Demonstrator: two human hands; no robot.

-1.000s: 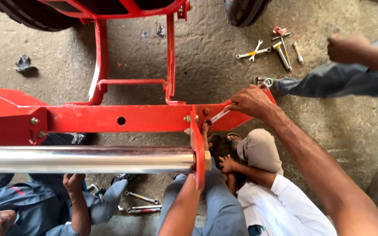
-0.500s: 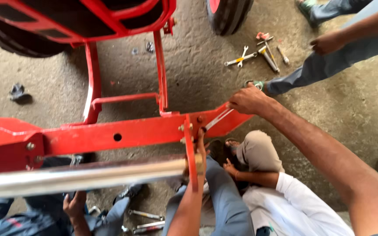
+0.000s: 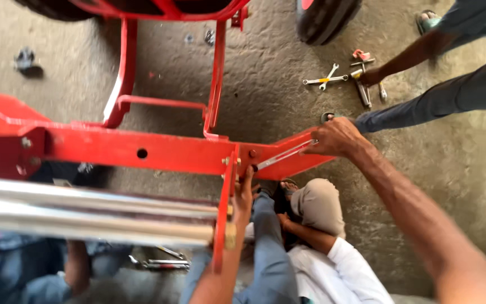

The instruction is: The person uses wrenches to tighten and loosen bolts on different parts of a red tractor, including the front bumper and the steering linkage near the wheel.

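- A red steel frame (image 3: 113, 149) runs across the view above a rough concrete floor (image 3: 265, 84), with two red uprights rising from it toward a black tyre (image 3: 327, 19) at the top.
- A shiny metal tube (image 3: 85, 217) lies below the frame, blurred, and ends at a red bracket plate (image 3: 223, 219).
- A person in a white shirt (image 3: 333, 276) crouches under the frame; another in blue clothes (image 3: 7, 276) sits at lower left.
- A third person's arm (image 3: 412, 56) reaches down at upper right to loose spanners (image 3: 327, 79) on the floor.
- The right hand (image 3: 336, 138) is closed around the end of a long spanner (image 3: 282, 155), whose other end sits at a bolt (image 3: 252, 153) on the frame.
- The left hand (image 3: 244, 194) presses up against the frame just below that bolt, fingers curled; whether it grips anything cannot be told.
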